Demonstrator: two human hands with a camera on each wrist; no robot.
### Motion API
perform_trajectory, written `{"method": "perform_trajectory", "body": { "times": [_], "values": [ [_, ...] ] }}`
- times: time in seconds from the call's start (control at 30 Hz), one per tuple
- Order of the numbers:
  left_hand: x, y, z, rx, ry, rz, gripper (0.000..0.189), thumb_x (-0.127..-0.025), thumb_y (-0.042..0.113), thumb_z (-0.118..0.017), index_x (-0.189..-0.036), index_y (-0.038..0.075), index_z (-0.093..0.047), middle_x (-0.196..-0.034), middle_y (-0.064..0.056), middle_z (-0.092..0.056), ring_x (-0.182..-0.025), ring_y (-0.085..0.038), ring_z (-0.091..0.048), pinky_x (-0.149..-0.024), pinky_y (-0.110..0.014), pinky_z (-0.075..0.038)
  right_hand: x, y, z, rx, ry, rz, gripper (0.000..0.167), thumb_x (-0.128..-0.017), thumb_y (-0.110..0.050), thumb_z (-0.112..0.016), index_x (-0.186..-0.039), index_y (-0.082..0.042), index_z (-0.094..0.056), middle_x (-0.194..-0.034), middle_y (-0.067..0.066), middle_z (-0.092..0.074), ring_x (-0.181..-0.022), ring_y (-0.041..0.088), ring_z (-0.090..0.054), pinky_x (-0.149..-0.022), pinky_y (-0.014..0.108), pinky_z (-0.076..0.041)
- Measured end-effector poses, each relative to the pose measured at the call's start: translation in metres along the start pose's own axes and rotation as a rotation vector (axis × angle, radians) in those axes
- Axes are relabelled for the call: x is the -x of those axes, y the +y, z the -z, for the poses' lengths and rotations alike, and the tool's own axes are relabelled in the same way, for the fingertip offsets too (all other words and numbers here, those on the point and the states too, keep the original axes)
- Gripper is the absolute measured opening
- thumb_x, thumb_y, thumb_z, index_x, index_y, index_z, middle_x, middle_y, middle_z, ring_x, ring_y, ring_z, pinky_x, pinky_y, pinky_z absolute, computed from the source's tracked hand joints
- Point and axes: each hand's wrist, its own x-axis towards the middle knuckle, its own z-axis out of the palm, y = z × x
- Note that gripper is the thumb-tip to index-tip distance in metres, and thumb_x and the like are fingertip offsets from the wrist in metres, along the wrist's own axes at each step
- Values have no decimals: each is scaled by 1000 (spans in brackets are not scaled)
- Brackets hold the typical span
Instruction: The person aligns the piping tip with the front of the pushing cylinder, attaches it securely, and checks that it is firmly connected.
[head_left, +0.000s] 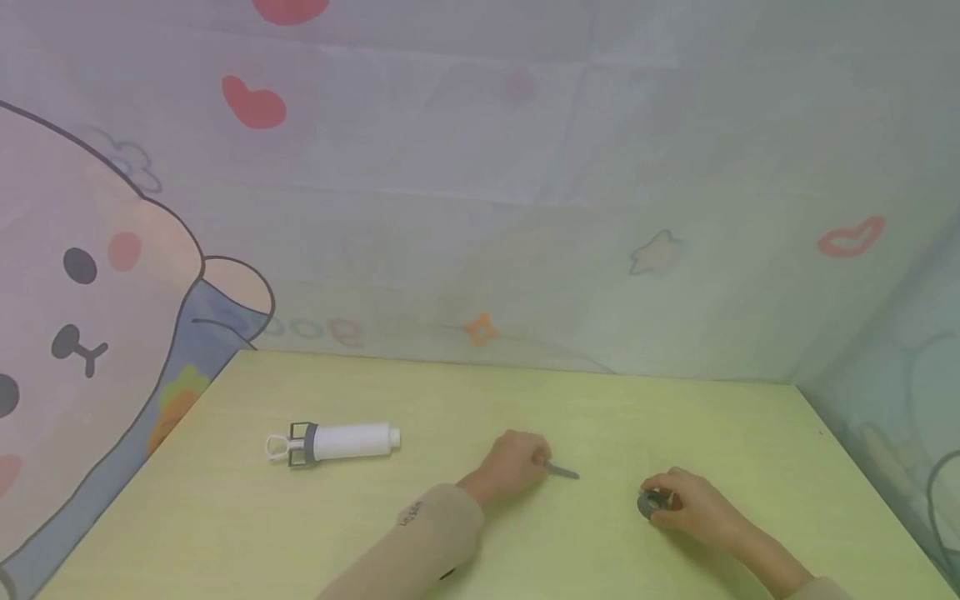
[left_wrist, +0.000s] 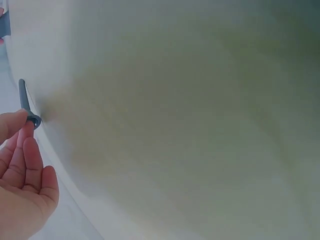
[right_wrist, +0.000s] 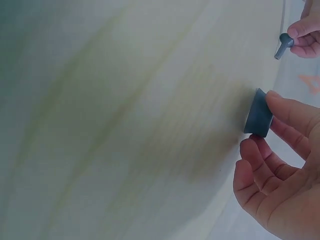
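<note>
My left hand [head_left: 513,462] pinches a slim dark grey tube [head_left: 564,471] by its wider end, low over the table's middle. In the left wrist view, the tube [left_wrist: 24,95] has a flared, ring-like end between thumb and fingers, and its narrow end points away. To the right, my right hand [head_left: 701,504] holds a dark grey ring [head_left: 643,505] between thumb and fingers. The right wrist view shows the ring [right_wrist: 259,116] side-on, as a short band with slanted sides. The two parts are apart. Whether the ring touches the table, I cannot tell.
A white cylinder [head_left: 352,442] with a dark grey collar, a white loop handle and a short tip lies on its side at the left of the yellow-green table [head_left: 247,533]. Behind the table hangs a printed cloth [head_left: 450,167]. A dark cable [head_left: 932,500] hangs at the right.
</note>
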Motion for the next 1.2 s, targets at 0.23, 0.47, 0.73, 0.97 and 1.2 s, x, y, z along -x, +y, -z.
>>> {"method": "perform_trajectory", "body": {
  "times": [0.23,0.47,0.73,0.97,1.2],
  "values": [
    [-1,2,-4,6,7,-1,22,-71,1,-60,-91,9,-67,-89,-1,-67,-80,-10,-60,-70,-17,-46,-1,-2,0,11,-2,-41,36,-75,-19,-67,-105,-2,-59,-86,3,-55,-63,0,-42,-54,17,-39],
    [5,10,7,52,13,-22,20,-73,4,-61,-93,8,-66,-89,-3,-68,-83,-13,-63,-70,-16,-46,-1,-6,4,54,68,-20,36,-75,-21,-67,-105,-3,-58,-85,2,-55,-66,-1,-44,-55,17,-41],
    [9,11,19,124,18,-23,21,-76,7,-65,-96,7,-65,-92,-5,-68,-81,-13,-64,-68,-15,-46,-3,-15,12,-15,137,23,35,-77,-20,-67,-105,0,-58,-87,5,-58,-67,-2,-48,-53,19,-43],
    [14,10,24,164,70,-37,19,-76,8,-64,-95,7,-65,-89,-5,-69,-79,-14,-65,-67,-14,-46,-7,-23,7,-58,237,59,29,-77,-16,-67,-102,-3,-59,-85,2,-61,-68,-3,-49,-56,20,-45],
    [19,13,27,177,87,-21,19,-75,9,-65,-95,8,-65,-87,-4,-69,-78,-13,-64,-67,-15,-45,-14,-33,2,-108,327,97,25,-74,-11,-69,-98,-8,-60,-83,1,-64,-67,-3,-52,-57,20,-45]
  ]
}}
